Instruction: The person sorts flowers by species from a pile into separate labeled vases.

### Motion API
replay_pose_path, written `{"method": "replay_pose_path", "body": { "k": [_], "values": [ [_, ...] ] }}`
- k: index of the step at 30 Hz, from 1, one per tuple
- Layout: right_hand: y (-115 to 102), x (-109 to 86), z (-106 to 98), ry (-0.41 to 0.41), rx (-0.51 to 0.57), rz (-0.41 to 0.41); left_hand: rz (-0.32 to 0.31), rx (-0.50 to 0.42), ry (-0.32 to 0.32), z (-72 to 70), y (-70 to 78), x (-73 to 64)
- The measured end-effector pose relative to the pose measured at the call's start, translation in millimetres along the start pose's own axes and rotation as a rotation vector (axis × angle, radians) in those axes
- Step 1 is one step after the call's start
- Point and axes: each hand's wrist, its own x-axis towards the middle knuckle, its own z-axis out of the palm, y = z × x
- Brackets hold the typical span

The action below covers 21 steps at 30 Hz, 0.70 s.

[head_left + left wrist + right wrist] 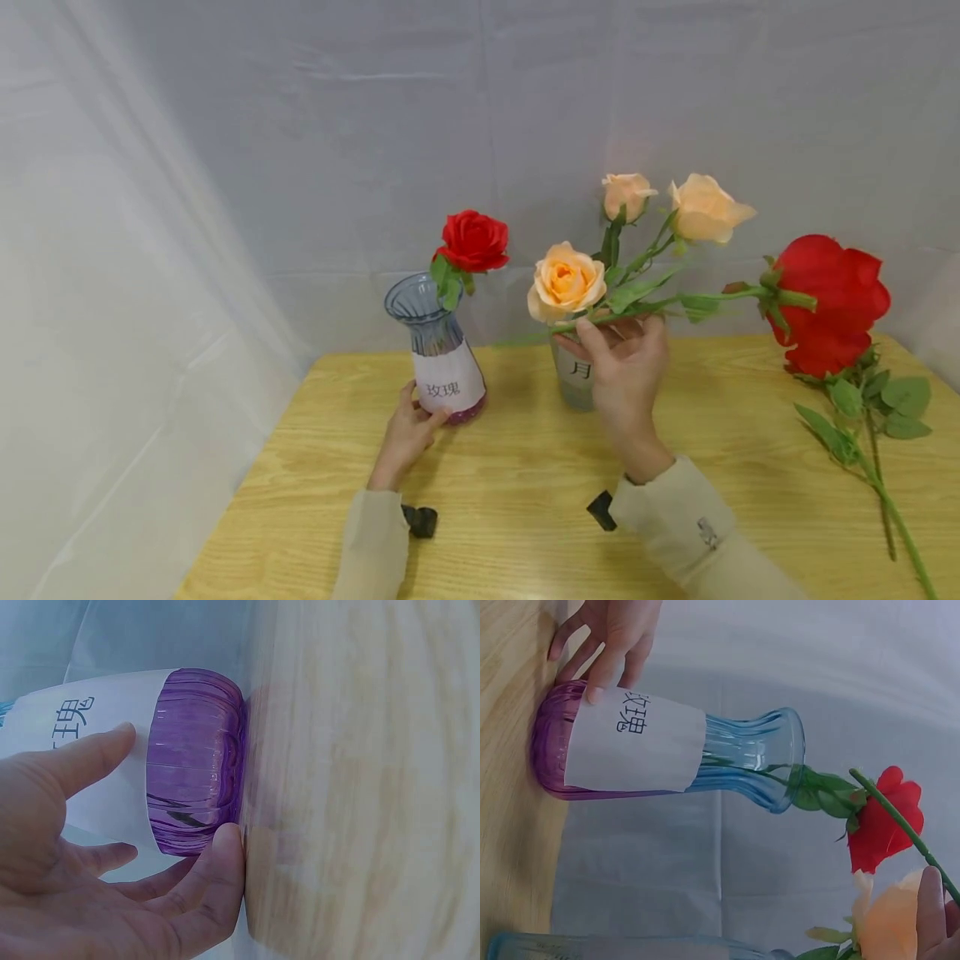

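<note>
My left hand (408, 433) holds the lower part of a ribbed glass vase (431, 333), blue above and purple below, with its thumb on the white label (112, 697). A red rose (472, 242) stands in this vase and leans right. My right hand (630, 367) pinches a green stem (900, 814) between thumb and fingers, raised in front of a second vase (576, 396). That stem runs right to a large red rose (832, 296), seen from behind, and its cut end points left. Peach roses (566, 279) stand in the second vase, partly hidden by my right hand.
Leafy stems (873, 467) lie on the right side of the wooden table (510, 517), their upper ends overlapped by the red bloom. White cloth (375, 125) hangs behind and at the left. Black wrist mounts (422, 522) show near both cuffs.
</note>
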Motion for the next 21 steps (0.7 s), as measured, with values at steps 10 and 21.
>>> {"method": "replay_pose_path", "body": {
  "k": [10, 21],
  "values": [
    [8, 5.5, 35, -0.022, -0.012, -0.07, 0.0, 0.006, -0.002, 0.9, -2.2, 1.1],
    [27, 11.5, 67, -0.151, -0.17, -0.256, -0.011, 0.015, -0.009, -0.6, -0.4, 0.1]
  ]
}}
